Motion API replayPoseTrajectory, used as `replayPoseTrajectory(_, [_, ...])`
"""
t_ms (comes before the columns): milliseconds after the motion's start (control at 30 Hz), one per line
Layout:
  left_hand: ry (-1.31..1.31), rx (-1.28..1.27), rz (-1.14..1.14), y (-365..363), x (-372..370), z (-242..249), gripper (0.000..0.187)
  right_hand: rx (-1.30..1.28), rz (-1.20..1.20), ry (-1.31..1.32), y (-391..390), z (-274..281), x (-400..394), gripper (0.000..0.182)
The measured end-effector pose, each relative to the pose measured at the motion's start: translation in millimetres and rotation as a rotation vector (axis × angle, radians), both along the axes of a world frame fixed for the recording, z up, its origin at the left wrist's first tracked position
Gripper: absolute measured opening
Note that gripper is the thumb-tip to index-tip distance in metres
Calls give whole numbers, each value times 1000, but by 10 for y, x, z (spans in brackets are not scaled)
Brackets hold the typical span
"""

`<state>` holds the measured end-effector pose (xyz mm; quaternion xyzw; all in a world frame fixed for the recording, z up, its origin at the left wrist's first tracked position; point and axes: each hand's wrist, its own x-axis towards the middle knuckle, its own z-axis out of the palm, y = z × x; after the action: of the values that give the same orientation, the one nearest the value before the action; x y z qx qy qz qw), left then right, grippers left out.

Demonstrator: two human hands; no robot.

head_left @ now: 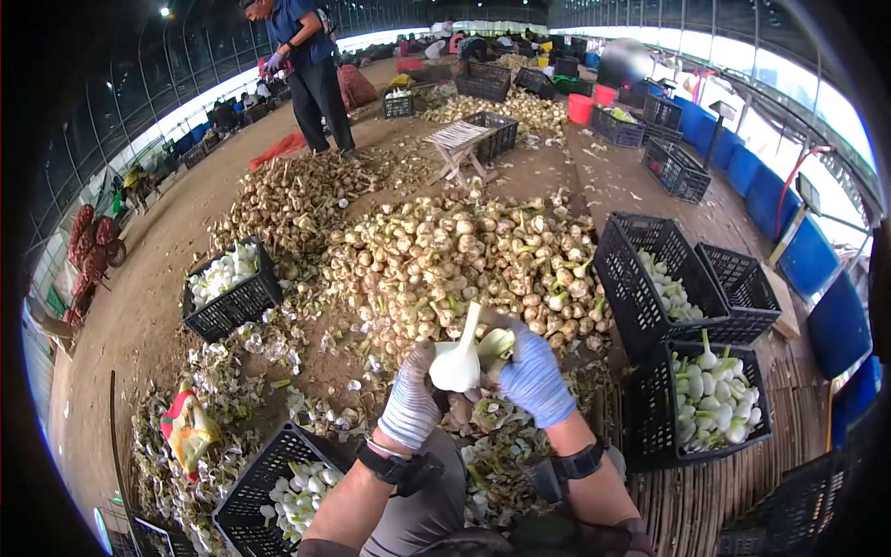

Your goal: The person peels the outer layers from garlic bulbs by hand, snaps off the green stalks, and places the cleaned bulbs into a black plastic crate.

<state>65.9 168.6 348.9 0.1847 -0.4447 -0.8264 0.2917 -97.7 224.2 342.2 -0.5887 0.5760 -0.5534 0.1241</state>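
My left hand (413, 397), in a striped knit glove, is closed around a clean white garlic bulb (456, 369) with its pale stem pointing up. My right hand (536, 379), gloved in bluish-white knit, is beside the bulb, its fingers closed on a greenish-yellow piece of garlic husk (497, 344). Part of the fingers is hidden behind the bulb and husk. Just beyond both hands spreads a large heap of unpeeled garlic (445, 260). Loose peelings (506, 464) lie on the ground below my hands.
Black crates of white garlic stand at the left (232, 311), the near left (255, 501) and the right (640, 408). A small slatted stool (459, 136) stands behind the heap. A person (311, 74) stands at the far left. Blue barrels (840, 325) line the right side.
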Motion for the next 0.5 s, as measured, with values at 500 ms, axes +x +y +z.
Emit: replayPoseTrajectory(500, [125, 181, 269, -90, -188, -127, 31, 207, 251, -1176, 146, -5, -127, 22])
